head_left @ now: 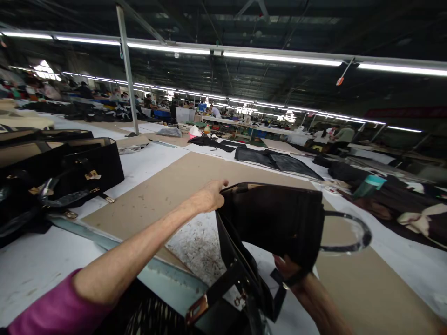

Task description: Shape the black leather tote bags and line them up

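Far left: a pile of black bags (80,174) with brass fittings lies slumped on the table (35,260). Probably set out of the way there, since it sits well apart from the hands.

Centre-left: a cardboard sheet (167,190) covers the table top under the working area. It is scuffed and speckled, likely a protective layer.

Left hand (208,197), on a bare forearm with a magenta sleeve (56,309), reaches forward. Its fingers are closed over the top rim of a black bag (275,218) at the near-left corner.

The bag is held in the air above the cardboard sheet, tipped on its side, touching nothing but the hands. A flap with a strap and metal buckle (195,309) hangs loose below it, toward the camera.

Right hand (288,270) comes up from underneath at the bag's lower edge. Its fingers are mostly hidden behind the leather, so I cannot tell whether they clamp or merely prop.

Judgement: one hand at the rim and one below carry the weight at two points, which would keep the soft body from folding.

Right of the bag: its handle (352,235), wrapped in clear film, sticks out sideways, free of both hands.

Beyond it stands a teal cup (370,184), near the dark leather pieces (384,200) spread on the table.

Far back: other people at long tables, too small to detail.
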Motion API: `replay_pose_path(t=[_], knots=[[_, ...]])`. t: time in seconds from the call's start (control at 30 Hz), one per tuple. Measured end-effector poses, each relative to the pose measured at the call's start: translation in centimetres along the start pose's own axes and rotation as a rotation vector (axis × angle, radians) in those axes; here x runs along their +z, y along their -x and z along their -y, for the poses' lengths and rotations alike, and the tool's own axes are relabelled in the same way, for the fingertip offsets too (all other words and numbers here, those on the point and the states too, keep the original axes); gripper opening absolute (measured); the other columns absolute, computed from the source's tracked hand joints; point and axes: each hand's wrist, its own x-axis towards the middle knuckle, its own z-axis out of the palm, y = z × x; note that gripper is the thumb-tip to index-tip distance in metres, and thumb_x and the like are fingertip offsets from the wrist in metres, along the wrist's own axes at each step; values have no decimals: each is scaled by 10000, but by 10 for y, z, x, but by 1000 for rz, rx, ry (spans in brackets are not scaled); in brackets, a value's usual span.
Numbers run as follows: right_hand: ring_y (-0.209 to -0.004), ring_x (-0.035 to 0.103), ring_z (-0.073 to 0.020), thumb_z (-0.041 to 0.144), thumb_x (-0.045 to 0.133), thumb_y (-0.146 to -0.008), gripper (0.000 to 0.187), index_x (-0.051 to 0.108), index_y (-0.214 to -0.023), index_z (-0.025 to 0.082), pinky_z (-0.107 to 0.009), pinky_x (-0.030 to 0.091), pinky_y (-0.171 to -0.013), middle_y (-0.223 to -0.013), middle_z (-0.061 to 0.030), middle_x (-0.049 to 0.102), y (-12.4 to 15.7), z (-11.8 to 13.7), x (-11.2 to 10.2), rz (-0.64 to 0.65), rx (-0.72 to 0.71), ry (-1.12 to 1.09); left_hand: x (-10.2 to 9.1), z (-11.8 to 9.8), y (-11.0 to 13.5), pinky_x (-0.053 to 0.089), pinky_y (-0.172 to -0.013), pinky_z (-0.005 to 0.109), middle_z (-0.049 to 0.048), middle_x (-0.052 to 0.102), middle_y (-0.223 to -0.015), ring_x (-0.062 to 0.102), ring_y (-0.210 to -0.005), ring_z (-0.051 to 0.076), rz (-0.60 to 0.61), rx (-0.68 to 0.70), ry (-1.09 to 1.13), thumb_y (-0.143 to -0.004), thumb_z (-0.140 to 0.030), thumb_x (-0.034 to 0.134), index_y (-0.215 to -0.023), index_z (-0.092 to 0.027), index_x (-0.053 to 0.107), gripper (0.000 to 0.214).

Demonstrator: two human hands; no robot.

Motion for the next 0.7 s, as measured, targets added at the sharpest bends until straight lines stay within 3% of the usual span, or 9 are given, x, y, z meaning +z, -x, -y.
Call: replay_pose_path(t=[0.1,0.2,0.3,0.43,0.57,0.7], knots=[[-914,587,-270,291,753,-486,352,615,-766,129,-380,433,-890,-858,-98,652,10,-24,-29,15,181,53,-2,2,2,441,-675,234,68,618,-1005,578,-876,200,63,-6,-192,-572,-43,446,-1155,-191,472,603],[-971,557,-280,366,705,-549,403,576,-852,135,-392,433,-881,-974,-121,610,23,-21,-60,-94,91,164,7,2,4,422,-798,264,93,562,-1131,520,-1030,220,50,38,-308,-593,-49,433,-1189,-193,444,613],[-1075,481,-304,445,624,-610,546,485,-1054,161,-429,405,-901,-1175,-142,501,34,2,-72,-216,-73,393,16,-2,2,428,-800,322,115,581,-1084,536,-1001,251,12,49,-430,-598,-43,428,-1239,-195,383,659],[-1160,386,-311,508,499,-691,681,315,-1264,190,-450,351,-936,-1318,-131,361,48,42,-53,-374,-360,792,25,-14,3,417,-827,345,94,566,-1081,510,-1001,246,-73,237,-570,-575,5,422,-1215,-189,397,670],[-1170,374,-263,471,512,-720,618,320,-1267,257,-415,315,-965,-1299,-70,404,51,81,-13,-126,-470,986,28,-26,9,343,-943,335,49,421,-1263,377,-1132,213,-86,519,-591,-643,-31,456,-1172,-205,422,558],[-1028,489,-242,418,542,-710,597,343,-1245,244,-379,398,-869,-1251,-76,452,33,106,15,73,-445,986,33,-36,5,338,-947,369,72,362,-1306,337,-1157,245,-55,560,-589,-682,-196,576,-1088,-180,471,420]])
